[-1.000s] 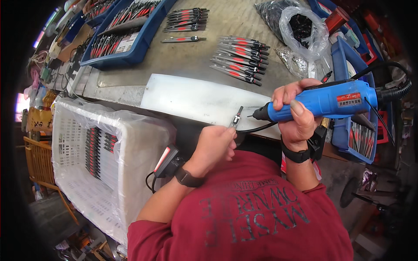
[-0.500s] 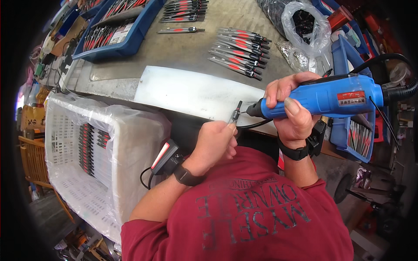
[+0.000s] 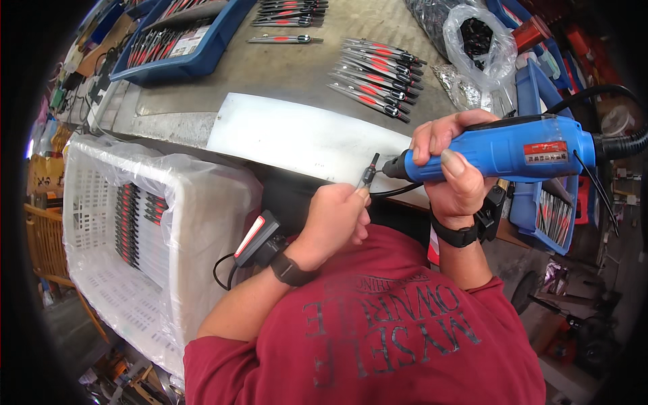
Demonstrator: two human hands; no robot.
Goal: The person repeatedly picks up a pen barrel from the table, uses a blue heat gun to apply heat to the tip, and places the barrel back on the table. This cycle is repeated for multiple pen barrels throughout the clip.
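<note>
My right hand (image 3: 451,165) grips a blue electric screwdriver (image 3: 513,150), holding it level with its bit pointing left. Pinched in my left hand (image 3: 339,217) is a drawing compass (image 3: 370,173), its dark head pointing up past my fingers. The bit's tip meets the side of that head or is very close to it; contact is too small to make out. My fingers hide the compass's lower part. Under both hands lies a white board (image 3: 290,138) at the table's near edge. Beyond it a row of grey-and-red compasses (image 3: 378,75) rests on the table.
At left stands a white plastic-lined crate (image 3: 172,223) with compasses inside. A blue bin (image 3: 202,64) of compasses is at the far left. More compasses (image 3: 287,38) lie beside it. At right are a clear bag (image 3: 496,67) of dark parts and a blue bin (image 3: 523,209). A cable (image 3: 611,88) trails from the screwdriver.
The whole view has shifted slightly. My left hand and the compass sit a little further right and up, closer to the screwdriver's nose. Both grips are unchanged.
</note>
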